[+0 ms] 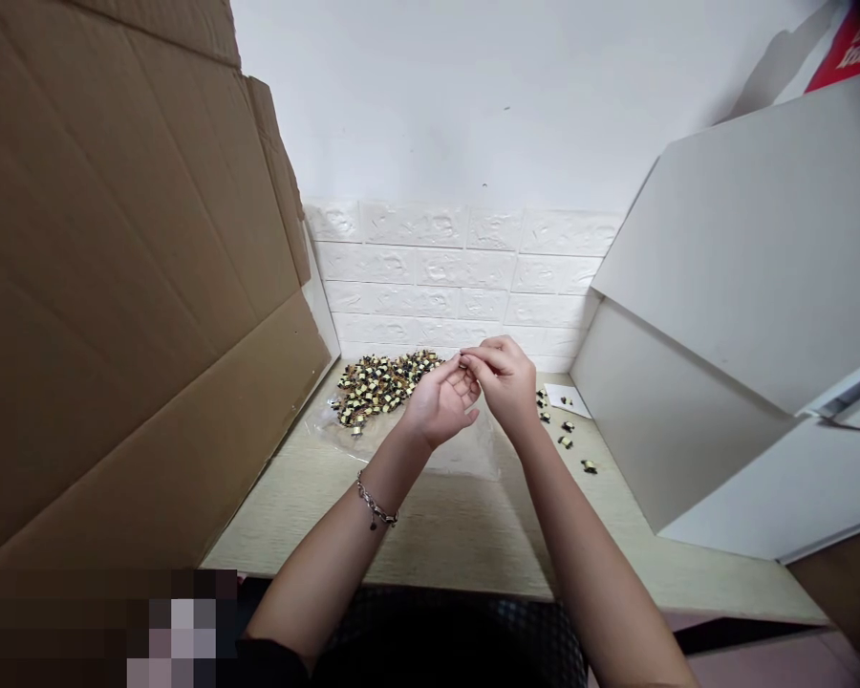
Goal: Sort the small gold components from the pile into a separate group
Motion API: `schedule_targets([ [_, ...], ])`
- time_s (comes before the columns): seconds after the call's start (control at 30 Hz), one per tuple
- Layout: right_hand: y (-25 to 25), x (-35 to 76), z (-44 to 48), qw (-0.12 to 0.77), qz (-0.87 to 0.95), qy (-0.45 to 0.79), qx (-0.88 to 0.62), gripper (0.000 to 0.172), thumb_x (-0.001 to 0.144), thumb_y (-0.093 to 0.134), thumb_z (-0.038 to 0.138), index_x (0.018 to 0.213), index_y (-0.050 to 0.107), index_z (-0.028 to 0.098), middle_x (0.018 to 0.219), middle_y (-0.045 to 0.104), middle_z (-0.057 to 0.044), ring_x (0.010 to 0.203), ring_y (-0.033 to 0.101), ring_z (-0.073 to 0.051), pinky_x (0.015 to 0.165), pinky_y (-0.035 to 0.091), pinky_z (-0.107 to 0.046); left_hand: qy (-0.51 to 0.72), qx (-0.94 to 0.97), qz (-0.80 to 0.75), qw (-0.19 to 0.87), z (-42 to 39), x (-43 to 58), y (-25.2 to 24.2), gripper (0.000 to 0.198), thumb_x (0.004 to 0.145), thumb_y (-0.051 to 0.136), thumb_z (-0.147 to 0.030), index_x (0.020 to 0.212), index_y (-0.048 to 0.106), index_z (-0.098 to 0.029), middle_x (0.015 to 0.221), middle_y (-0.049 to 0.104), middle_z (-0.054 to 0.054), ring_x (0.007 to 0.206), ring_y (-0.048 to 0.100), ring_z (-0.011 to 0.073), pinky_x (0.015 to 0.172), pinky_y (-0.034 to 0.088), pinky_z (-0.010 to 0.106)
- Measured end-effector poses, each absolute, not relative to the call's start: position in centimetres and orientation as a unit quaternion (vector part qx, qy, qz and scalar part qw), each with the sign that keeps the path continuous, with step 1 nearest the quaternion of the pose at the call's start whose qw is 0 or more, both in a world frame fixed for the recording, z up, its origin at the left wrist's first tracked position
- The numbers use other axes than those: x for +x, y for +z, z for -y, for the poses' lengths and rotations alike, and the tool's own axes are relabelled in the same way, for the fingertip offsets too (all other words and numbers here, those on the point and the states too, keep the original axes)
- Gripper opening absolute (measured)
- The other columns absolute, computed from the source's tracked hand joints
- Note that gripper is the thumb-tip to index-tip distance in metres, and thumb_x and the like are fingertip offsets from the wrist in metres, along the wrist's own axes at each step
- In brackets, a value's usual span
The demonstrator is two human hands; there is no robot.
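My left hand (442,405) is turned palm up, its fingers curled and its thumb tip meeting the fingertips of my right hand. My right hand (507,380) is closed in a pinch at that spot. Something tiny and dark seems to sit between the fingertips, too small to make out. Left of and behind my left hand lies a heap of small yellow-and-black parts (379,384) that look like wound coils. They rest on a clear plastic bag (465,457). To the right of my right hand, several similar loose parts (566,441) lie in a row.
A white paper (579,403) with tiny bits on it lies at the back right of the pale wooden table (473,535). Tall cardboard (150,287) walls the left side, and white panels (731,258) stand at the right. A white brick-patterned wall (440,266) closes the back.
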State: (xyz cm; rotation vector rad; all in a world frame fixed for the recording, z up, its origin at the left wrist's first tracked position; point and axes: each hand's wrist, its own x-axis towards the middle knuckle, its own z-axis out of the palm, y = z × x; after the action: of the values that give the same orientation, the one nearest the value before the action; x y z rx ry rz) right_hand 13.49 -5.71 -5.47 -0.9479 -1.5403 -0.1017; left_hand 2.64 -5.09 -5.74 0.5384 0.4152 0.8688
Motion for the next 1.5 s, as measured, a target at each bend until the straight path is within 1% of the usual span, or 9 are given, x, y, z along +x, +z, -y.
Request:
schedule_targets([
  [0.13, -5.9, 13.2, 5.8, 0.598, 0.679, -0.127, -0.406, 0.015, 0.076, 0.052, 0.022, 0.076, 0.067, 0.022, 0.075, 0.056, -0.001, 0.071, 0.054, -0.01, 0.064, 0.045, -0.024, 0.417, 0.253, -0.226, 0.843, 5.2, 2.9, -5.8, 0.013, 0.077, 0.049, -0.031, 0.079, 0.057, -0.021, 0.073, 0.059, -0.003, 0.067, 0.052, 0.0093, 0.067, 0.028, 0.028],
  [0.27, -5.9, 13.1, 6.0, 0.638, 0.646, -0.082, -0.412, 0.014, 0.075, 0.053, 0.024, 0.074, 0.066, 0.022, 0.071, 0.056, 0.0, 0.067, 0.053, -0.01, 0.061, 0.044, -0.024, 0.415, 0.262, -0.216, 0.844, 5.1, 2.9, -5.8, 0.013, 0.073, 0.055, -0.033, 0.077, 0.056, -0.021, 0.071, 0.058, -0.005, 0.065, 0.051, 0.0084, 0.067, 0.028, 0.026],
  [0.47, -5.6, 13.4, 5.3, 0.727, 0.529, 0.15, -0.412, 0.018, 0.067, 0.06, 0.032, 0.059, 0.061, 0.016, 0.056, 0.052, 0.003, 0.057, 0.048, -0.008, 0.058, 0.041, -0.023, 0.446, 0.309, -0.252, 0.802, 5.1, 3.0, -5.7, 0.034, 0.069, 0.052, -0.052, 0.083, 0.058, -0.022, 0.085, 0.058, -0.001, 0.066, 0.048, 0.0086, 0.064, 0.029, 0.023],
  [0.57, -5.6, 13.4, 4.8, 0.746, 0.432, 0.362, -0.353, 0.02, 0.063, 0.064, 0.035, 0.064, 0.061, 0.016, 0.054, 0.051, 0.005, 0.048, 0.043, -0.005, 0.049, 0.038, -0.019, 0.541, 0.392, -0.251, 0.7, 4.9, 3.0, -5.8, 0.025, 0.071, 0.056, -0.033, 0.094, 0.059, -0.024, 0.093, 0.055, -0.001, 0.069, 0.047, 0.0082, 0.068, 0.031, 0.022],
  [0.67, -5.7, 13.4, 4.5, 0.727, 0.333, 0.526, -0.288, 0.019, 0.059, 0.068, 0.033, 0.067, 0.06, 0.017, 0.053, 0.052, 0.006, 0.043, 0.043, -0.003, 0.044, 0.039, -0.017, 0.627, 0.521, -0.242, 0.526, 4.8, 2.7, -5.6, 0.043, 0.059, 0.061, -0.007, 0.098, 0.06, -0.025, 0.099, 0.054, 0.0, 0.077, 0.047, 0.0103, 0.079, 0.032, 0.021],
  [0.77, -5.7, 13.1, 4.4, 0.7, 0.281, 0.603, -0.259, 0.015, 0.061, 0.067, 0.029, 0.066, 0.057, 0.019, 0.049, 0.053, 0.007, 0.041, 0.044, -0.003, 0.043, 0.041, -0.015, 0.638, 0.596, -0.241, 0.425, 5.2, 2.5, -5.2, 0.044, 0.055, 0.064, -0.005, 0.094, 0.063, -0.025, 0.099, 0.055, 0.001, 0.092, 0.046, 0.0151, 0.087, 0.029, 0.022],
  [0.93, -5.5, 12.5, 4.9, 0.65, 0.273, 0.672, -0.228, 0.011, 0.069, 0.06, 0.025, 0.063, 0.054, 0.019, 0.047, 0.052, 0.008, 0.04, 0.044, -0.003, 0.043, 0.043, -0.014, 0.623, 0.66, -0.254, 0.334, 5.5, 2.4, -5.2, 0.029, 0.059, 0.067, -0.014, 0.084, 0.066, -0.029, 0.097, 0.058, 0.001, 0.103, 0.045, 0.0199, 0.097, 0.02, 0.028],
  [1.2, -5.5, 12.0, 5.3, 0.624, 0.256, 0.706, -0.215, 0.007, 0.075, 0.051, 0.019, 0.069, 0.055, 0.018, 0.059, 0.058, 0.006, 0.047, 0.048, -0.002, 0.047, 0.045, -0.011, 0.65, 0.658, -0.275, 0.263, 6.0, 2.2, -5.4, 0.021, 0.062, 0.067, -0.02, 0.078, 0.068, -0.033, 0.094, 0.062, -0.001, 0.099, 0.046, 0.0203, 0.1, 0.006, 0.031],
  [1.5, -5.3, 11.5, 5.7, 0.599, 0.279, 0.714, -0.23, 0.01, 0.077, 0.048, 0.02, 0.074, 0.057, 0.018, 0.069, 0.061, 0.004, 0.056, 0.054, -0.002, 0.05, 0.045, -0.009, 0.637, 0.675, -0.32, 0.188, 5.9, 2.1, -5.7, 0.015, 0.065, 0.066, -0.026, 0.077, 0.067, -0.034, 0.091, 0.061, -0.001, 0.102, 0.042, 0.021, 0.1, 0.002, 0.035],
])
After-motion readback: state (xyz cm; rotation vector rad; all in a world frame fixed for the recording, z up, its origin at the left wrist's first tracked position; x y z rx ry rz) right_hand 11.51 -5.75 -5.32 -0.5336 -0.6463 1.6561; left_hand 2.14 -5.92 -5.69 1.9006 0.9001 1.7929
